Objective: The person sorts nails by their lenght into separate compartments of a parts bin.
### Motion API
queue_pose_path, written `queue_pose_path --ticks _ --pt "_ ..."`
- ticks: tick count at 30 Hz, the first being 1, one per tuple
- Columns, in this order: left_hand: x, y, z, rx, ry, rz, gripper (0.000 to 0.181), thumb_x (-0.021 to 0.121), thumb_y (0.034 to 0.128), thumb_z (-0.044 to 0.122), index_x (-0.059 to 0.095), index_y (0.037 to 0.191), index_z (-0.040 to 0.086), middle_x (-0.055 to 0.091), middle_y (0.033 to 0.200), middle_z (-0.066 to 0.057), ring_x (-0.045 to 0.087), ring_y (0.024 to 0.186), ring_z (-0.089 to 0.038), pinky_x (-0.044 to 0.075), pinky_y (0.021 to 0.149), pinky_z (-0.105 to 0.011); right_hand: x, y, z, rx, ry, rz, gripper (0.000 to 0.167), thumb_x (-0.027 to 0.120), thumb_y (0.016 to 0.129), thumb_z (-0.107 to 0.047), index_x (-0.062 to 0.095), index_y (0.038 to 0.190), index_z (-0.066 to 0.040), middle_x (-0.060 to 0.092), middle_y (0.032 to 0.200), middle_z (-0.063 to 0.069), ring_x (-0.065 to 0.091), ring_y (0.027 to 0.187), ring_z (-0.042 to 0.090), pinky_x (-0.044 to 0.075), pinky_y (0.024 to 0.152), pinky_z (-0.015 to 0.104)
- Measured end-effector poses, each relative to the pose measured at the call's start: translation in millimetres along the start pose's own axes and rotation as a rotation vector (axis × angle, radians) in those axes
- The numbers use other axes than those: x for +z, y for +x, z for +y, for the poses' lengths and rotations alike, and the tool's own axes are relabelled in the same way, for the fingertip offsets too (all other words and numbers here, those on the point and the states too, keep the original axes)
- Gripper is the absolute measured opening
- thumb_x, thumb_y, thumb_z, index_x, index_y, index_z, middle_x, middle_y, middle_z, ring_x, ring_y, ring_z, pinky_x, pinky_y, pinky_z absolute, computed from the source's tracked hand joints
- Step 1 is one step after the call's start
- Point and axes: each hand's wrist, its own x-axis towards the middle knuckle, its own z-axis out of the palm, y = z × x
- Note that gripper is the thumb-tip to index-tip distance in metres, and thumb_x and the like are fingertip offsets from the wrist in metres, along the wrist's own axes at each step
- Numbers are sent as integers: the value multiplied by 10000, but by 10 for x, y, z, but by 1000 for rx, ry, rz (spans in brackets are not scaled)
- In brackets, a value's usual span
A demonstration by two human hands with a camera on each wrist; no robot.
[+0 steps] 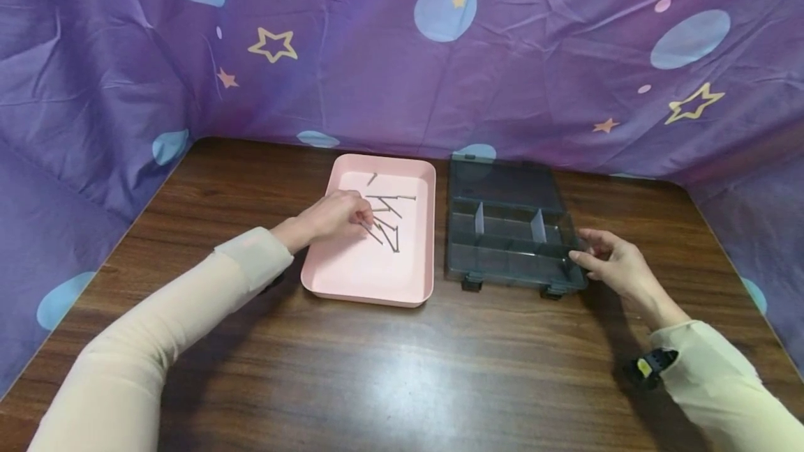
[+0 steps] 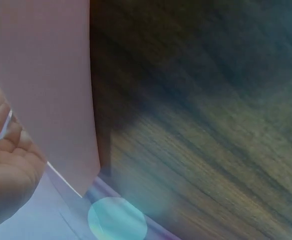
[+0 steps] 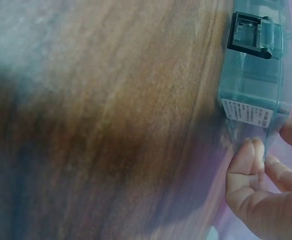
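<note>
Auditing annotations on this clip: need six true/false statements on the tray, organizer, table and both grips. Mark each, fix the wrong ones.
1. Thin metal pieces lie in the pink tray. True.
2. In the head view, the tray stands right of the organizer. False: it stands left of it.
3. The left grip is over the tray. True.
4. The right grip is on the tray. False: it holds the organizer's right end.
5. A printed label shows on the organizer in the right wrist view. True.
6. The table is plain white. False: it is brown wood grain.
</note>
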Motion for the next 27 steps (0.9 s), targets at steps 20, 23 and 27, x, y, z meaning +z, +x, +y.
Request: queue_pose_path --ticks 20,23,27 --pt "72 41 -37 -4 58 -51 93 718 739 27 637 750 71 634 777 -62 592 776 -200 482 747 -302 21 7 11 17 40 -4 544 579 925 -116 341 1341 142 466 801 -123 478 704 -60 484 581 176" --pt "63 41 -42 20 71 -59 97 712 739 30 630 733 80 619 755 -50 575 759 -190 473 739 -306 24 8 18 13 42 -2 537 578 924 -107 344 1339 142 464 799 -124 481 698 -63 485 579 177" --pt "45 49 -48 47 76 -86 108 714 737 32 623 710 83 600 734 -38 555 738 -173 465 724 -298 25 7 19 8 40 6 526 576 924 -104 353 1336 137 470 794 -127 486 689 -59 486 575 180"
